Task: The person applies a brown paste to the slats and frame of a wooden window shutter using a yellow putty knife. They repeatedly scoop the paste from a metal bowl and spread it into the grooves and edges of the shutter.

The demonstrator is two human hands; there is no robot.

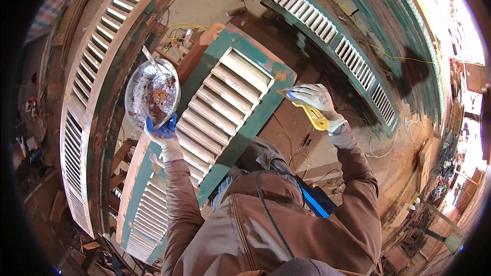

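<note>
My left hand (163,134), in a blue and white glove, grips the near rim of a round metal bowl (152,93) smeared with brown and white paste; a thin tool handle (149,54) sticks out of it. In a white glove, my right hand (316,98) holds a yellow-handled putty knife (311,114), its blade near the right edge of a green-framed louvered shutter (220,103) with bare, pale slats. The shutter lies flat in front of me, between both hands, its green paint partly scraped off.
A curved, pale louvered shutter (92,71) lies at the left. Another green shutter (332,41) lies on the dirt floor at the upper right. Yellow cable (394,57) runs over the floor. Wood scraps (176,46) lie beyond the bowl, and clutter sits at the right edge.
</note>
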